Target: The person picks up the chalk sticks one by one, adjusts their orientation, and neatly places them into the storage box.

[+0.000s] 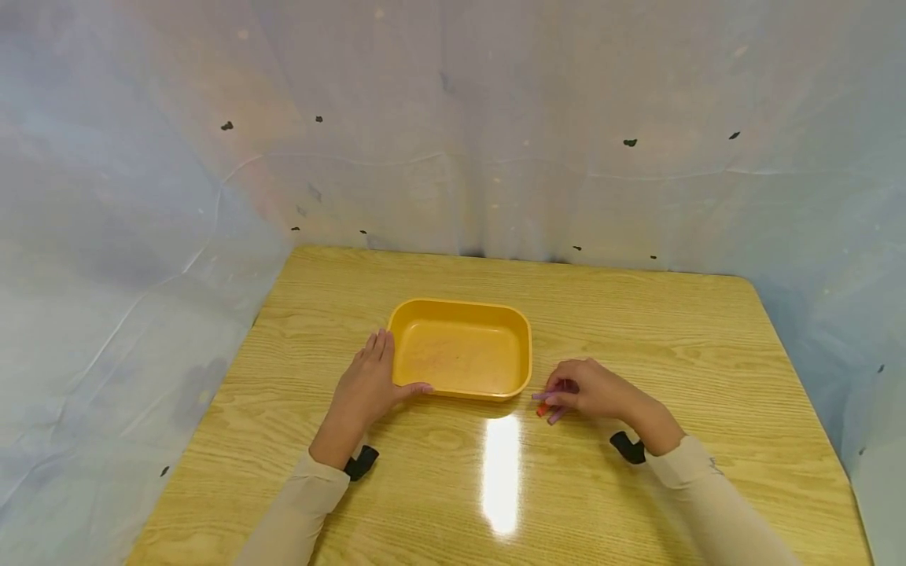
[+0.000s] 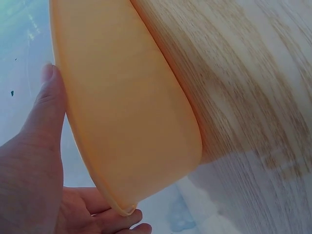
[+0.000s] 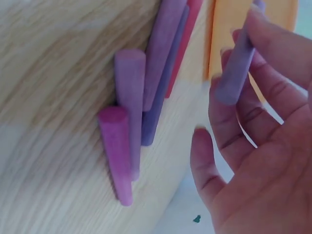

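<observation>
My left hand [image 1: 368,385] rests against the near left corner of a yellow plastic tray [image 1: 460,354]. Its fingers lie straight along the left side, and the thumb stretches along the near rim. To the right of the tray, my right hand [image 1: 591,389] pinches a purple chalk stick [image 3: 236,75] between thumb and fingers, just above the table. Beneath that hand lie several more chalk sticks: a magenta chalk stick [image 3: 116,156], a light purple chalk stick [image 3: 130,97], other purple ones and a red chalk stick [image 3: 184,48]. In the head view the hand partly hides them.
A wood-grain table [image 1: 623,314] carries everything. Pale plastic sheeting [image 1: 453,157] with small dark marks rises behind it and at both sides. Bright glare falls on the table in front of the tray. Each wrist wears a black strap mount.
</observation>
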`<state>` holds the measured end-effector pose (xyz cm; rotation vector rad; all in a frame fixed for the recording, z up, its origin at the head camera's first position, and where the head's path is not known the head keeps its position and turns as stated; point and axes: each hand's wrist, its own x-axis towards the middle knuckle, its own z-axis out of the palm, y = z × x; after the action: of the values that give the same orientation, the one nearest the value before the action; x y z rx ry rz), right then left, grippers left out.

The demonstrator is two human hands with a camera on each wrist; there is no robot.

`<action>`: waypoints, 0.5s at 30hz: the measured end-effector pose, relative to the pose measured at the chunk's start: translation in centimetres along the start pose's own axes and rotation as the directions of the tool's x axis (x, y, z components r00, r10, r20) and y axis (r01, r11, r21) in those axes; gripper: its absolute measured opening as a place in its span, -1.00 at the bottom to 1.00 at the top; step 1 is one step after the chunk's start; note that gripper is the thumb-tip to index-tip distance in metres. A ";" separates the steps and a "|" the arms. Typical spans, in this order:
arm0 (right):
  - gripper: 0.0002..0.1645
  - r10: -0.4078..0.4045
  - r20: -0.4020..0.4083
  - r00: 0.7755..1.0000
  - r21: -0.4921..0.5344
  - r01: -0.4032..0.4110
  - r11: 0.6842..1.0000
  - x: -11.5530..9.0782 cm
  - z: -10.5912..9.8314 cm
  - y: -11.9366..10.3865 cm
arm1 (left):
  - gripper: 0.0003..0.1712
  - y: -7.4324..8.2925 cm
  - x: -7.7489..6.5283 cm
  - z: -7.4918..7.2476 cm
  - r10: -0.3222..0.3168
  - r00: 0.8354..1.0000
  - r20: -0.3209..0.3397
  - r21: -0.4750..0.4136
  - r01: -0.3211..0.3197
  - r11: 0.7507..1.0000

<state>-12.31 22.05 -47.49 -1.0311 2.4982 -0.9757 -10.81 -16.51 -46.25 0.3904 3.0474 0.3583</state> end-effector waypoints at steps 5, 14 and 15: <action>-0.88 0.086 0.019 0.996 0.218 -0.088 0.972 -0.7 -0.3 0.3 | 0.40 0.1 0.0 0.0 0.002 1.000 -0.006 -0.003 -0.002 1.000; -0.81 0.220 -0.038 0.975 0.356 -0.192 0.914 -1.2 -0.6 0.1 | 0.40 0.2 0.0 -0.1 0.003 1.000 -0.017 -0.017 -0.003 1.000; -0.80 0.228 -0.039 0.973 0.379 -0.196 0.904 -1.2 -0.6 0.0 | 0.41 0.2 0.0 -0.1 0.003 1.000 -0.016 -0.017 -0.003 1.000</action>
<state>-11.75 23.21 -47.06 -0.5979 2.2939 -1.3756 -10.79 -16.31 -46.08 0.3928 3.0573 0.3891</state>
